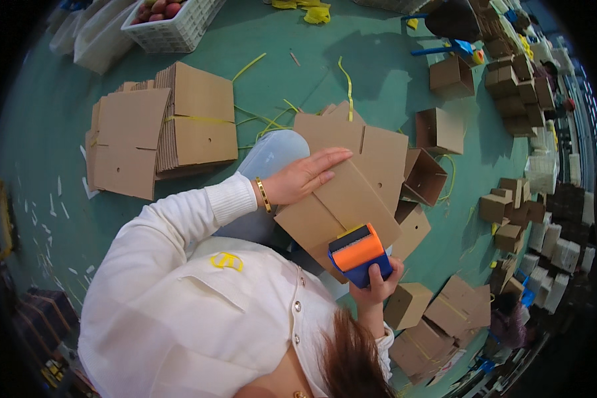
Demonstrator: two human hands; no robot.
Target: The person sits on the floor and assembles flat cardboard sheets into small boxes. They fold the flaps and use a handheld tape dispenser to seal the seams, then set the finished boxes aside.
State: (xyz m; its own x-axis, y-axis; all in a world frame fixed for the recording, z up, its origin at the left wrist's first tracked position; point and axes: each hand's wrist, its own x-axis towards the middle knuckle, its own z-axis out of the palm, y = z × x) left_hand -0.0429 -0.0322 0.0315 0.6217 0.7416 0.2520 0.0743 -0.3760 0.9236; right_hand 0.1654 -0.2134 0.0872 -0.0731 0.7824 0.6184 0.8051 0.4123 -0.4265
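A brown cardboard box (351, 192) lies before me, its flaps meeting along a seam. My left hand (305, 176) rests flat on its upper left part, fingers stretched out and together. In my right hand (378, 282) is an orange and blue tape dispenser (359, 255), gripped from below and pressed close to the lower right part of the seam. Whether tape is stuck down under it is hidden. Beyond this box, more flat cardboard pieces (385, 156) lie partly covered by it.
Left of my knee stand bundled flat cartons (205, 119) with a yellow strap. Formed boxes (439, 131) are scattered at right, with more flat bundles (451, 312) at lower right. A white crate (179, 30) of red fruit is far left. Loose yellow straps (347, 79) lie on the green floor.
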